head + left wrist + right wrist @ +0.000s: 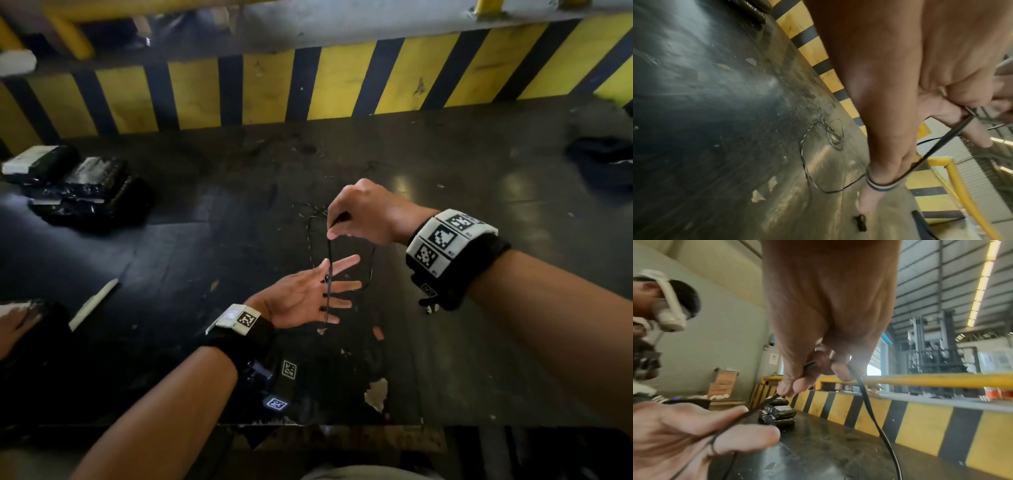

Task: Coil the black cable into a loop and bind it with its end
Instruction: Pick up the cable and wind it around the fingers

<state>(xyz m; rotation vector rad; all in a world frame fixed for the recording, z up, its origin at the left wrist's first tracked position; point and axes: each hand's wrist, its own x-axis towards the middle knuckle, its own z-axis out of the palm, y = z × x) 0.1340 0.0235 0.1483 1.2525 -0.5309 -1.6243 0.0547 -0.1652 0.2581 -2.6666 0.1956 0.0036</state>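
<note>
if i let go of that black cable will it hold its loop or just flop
Probably flop: the black cable is thin and sags in loose curves between the right hand pinching it and the open left hand. It looks light, so wraps may slip off straight fingers. Slack on the table already lies tangled.

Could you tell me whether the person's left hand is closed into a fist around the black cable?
No, the left hand lies palm up with its fingers spread straight, and the black cable merely runs across them.
</note>
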